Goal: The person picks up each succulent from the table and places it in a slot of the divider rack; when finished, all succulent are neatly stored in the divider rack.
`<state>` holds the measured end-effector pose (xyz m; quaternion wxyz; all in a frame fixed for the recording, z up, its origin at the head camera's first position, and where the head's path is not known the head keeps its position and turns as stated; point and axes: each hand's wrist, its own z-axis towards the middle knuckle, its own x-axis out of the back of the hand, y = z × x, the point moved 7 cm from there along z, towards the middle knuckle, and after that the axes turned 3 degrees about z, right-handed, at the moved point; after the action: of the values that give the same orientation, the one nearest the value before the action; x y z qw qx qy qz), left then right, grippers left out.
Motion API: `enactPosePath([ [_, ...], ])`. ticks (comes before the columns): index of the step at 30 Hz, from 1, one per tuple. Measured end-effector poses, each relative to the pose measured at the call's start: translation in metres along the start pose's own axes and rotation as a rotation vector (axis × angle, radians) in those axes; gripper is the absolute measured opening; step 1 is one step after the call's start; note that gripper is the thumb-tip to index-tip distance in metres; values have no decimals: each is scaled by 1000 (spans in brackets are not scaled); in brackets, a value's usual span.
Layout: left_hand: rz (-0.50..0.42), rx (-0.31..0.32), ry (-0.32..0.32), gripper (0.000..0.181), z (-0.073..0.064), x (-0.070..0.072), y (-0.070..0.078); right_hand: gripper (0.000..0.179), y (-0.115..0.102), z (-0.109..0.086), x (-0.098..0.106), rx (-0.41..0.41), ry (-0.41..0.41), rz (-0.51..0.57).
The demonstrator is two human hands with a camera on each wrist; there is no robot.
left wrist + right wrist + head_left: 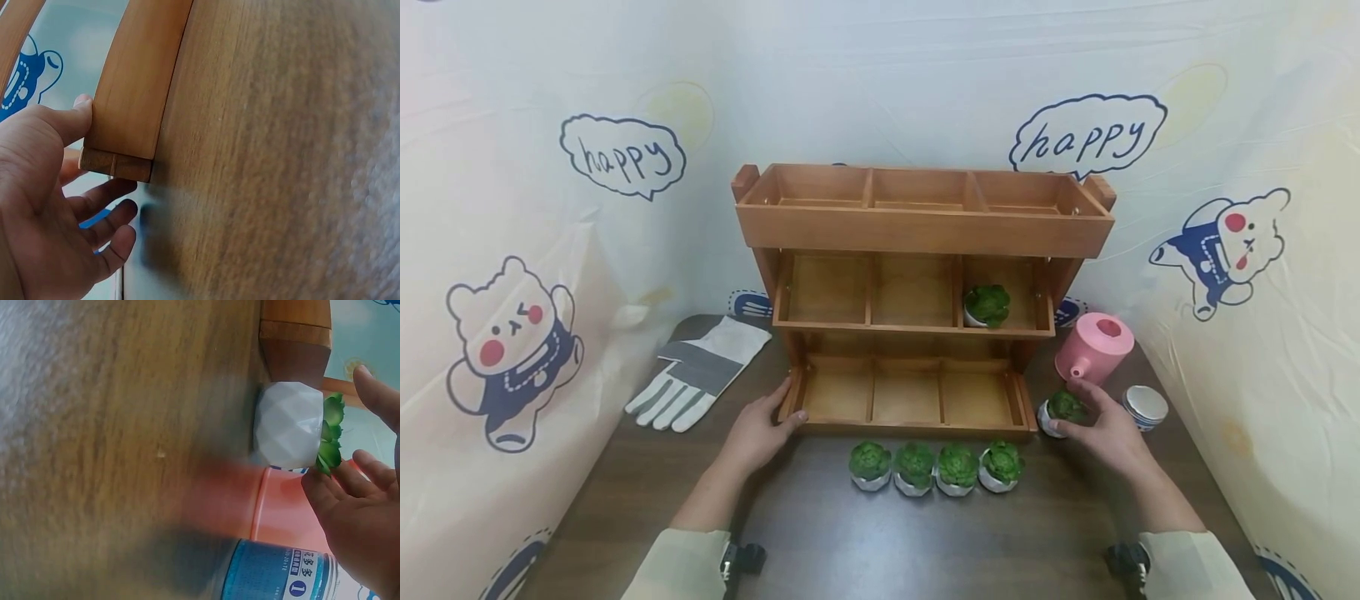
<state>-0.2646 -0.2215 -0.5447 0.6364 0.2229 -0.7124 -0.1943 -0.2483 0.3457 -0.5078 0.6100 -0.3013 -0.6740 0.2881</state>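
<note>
A three-tier wooden plant shelf [925, 233] stands at the back of the table, each tier split into three compartments. My left hand [762, 433] grips the front left corner of its lowest tier; in the left wrist view the thumb [78, 119] lies against the front board and the other fingers curve by its end. At the shelf's right foot sits a small potted succulent [1063, 407] in a white faceted pot [290, 425]. My right hand [1108, 429] is spread around this plant, with fingertips right at the green leaves and the thumb held apart. Another succulent [987, 305] sits in the middle tier's right compartment.
Several potted succulents [913, 467] stand in a row before the shelf. A pink watering can [1093, 346] and a white-lidded jar [1145, 407] with a blue label are at the right. Grey-and-white gloves [700, 375] lie at the left. Printed cloth [887, 83] hangs behind.
</note>
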Motion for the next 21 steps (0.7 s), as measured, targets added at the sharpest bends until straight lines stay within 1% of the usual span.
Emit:
enactPosePath([
  [3, -5, 5, -1, 81, 0, -1, -1, 97, 0, 1, -1, -1, -8, -5],
  [8, -9, 10, -6, 81, 0, -1, -2, 97, 6, 3, -3, -8, -13, -43],
  [16, -10, 2, -3, 82, -1, 0, 0, 91, 15, 6, -6, -6, -27, -78],
  [21, -16, 6, -7, 82, -1, 0, 0, 86, 17, 7, -7, -21, -39, -81],
])
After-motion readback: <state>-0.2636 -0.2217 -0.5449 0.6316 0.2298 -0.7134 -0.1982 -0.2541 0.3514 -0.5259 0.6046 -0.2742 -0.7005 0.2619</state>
